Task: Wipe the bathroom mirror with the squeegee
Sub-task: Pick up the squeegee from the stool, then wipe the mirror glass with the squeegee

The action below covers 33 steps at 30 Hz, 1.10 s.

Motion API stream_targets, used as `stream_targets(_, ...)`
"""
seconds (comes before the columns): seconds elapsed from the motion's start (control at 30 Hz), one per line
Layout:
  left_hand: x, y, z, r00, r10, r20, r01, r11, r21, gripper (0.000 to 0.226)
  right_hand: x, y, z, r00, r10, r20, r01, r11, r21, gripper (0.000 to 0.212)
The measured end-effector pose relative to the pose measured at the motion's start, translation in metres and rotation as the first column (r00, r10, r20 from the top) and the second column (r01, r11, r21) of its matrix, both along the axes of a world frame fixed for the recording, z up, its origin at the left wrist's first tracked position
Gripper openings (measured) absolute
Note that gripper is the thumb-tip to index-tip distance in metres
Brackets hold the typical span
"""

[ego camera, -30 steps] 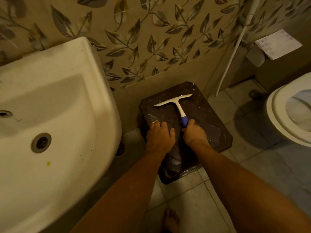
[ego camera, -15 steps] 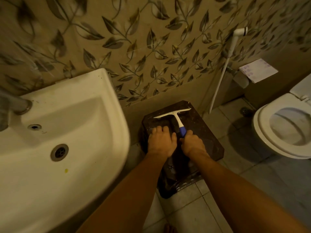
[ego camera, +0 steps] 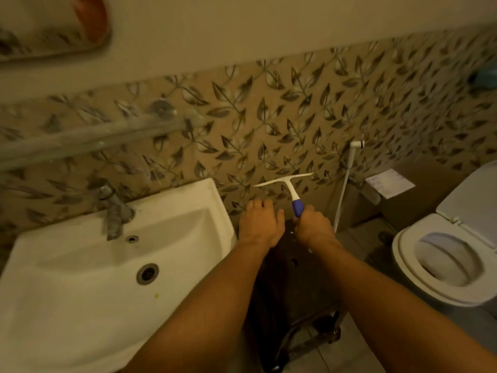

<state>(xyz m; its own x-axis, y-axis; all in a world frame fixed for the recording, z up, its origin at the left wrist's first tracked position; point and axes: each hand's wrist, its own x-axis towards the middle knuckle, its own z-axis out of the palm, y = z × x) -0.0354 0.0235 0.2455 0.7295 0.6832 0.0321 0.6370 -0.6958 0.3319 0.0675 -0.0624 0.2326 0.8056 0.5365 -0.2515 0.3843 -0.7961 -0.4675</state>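
A white squeegee (ego camera: pixel 289 184) with a blue grip is lifted off the dark stool (ego camera: pixel 298 281), blade up in front of the leaf-patterned wall. My right hand (ego camera: pixel 313 230) is closed around its blue handle. My left hand (ego camera: pixel 259 224) hovers beside it, palm down, fingers loosely together, holding nothing. The lower corner of the mirror (ego camera: pixel 51 25) shows at the top left, above the sink, blurred.
A white sink (ego camera: pixel 80 278) with a metal tap (ego camera: pixel 113 214) fills the left. A glass shelf (ego camera: pixel 94 141) runs along the wall above it. A toilet (ego camera: pixel 446 257) with its lid up stands at the right, a bidet hose (ego camera: pixel 347 184) and paper holder (ego camera: pixel 390 183) between.
My right hand has raised the squeegee off the stool. My left hand has come off the stool top. The view has tilted up, bringing the tap, shelf and mirror corner into sight.
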Motion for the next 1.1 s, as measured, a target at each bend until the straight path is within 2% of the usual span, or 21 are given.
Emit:
stream_targets(0.43, -0.069, 0.042, 0.201, 0.966, 0.013, 0.258, -0.076, 0.969, 0.234, 0.046, -0.058, 0.033, 0.222, 0.976, 0.008, 0.217, -0.062, 0.969, 0.240, 0.038)
stream_targets(0.6, -0.106, 0.062, 0.277, 0.941, 0.038, 0.335, -0.156, 0.930, 0.333, 0.045, -0.094, 0.052, 0.306, 0.952, 0.004, 0.306, -0.104, 0.945, 0.311, 0.037)
stream_targets(0.7, -0.130, 0.073, 0.321, 0.926, 0.045, 0.374, -0.199, 0.901, 0.386, 0.048, -0.120, 0.062, 0.352, 0.941, -0.018, 0.338, -0.129, 0.904, 0.407, 0.038)
stream_targets(1.1, -0.237, 0.131, 0.432, 0.882, 0.053, 0.468, -0.311, 0.812, 0.495, 0.046, -0.219, 0.101, 0.493, 0.883, 0.000, 0.470, -0.297, 0.775, 0.557, 0.038)
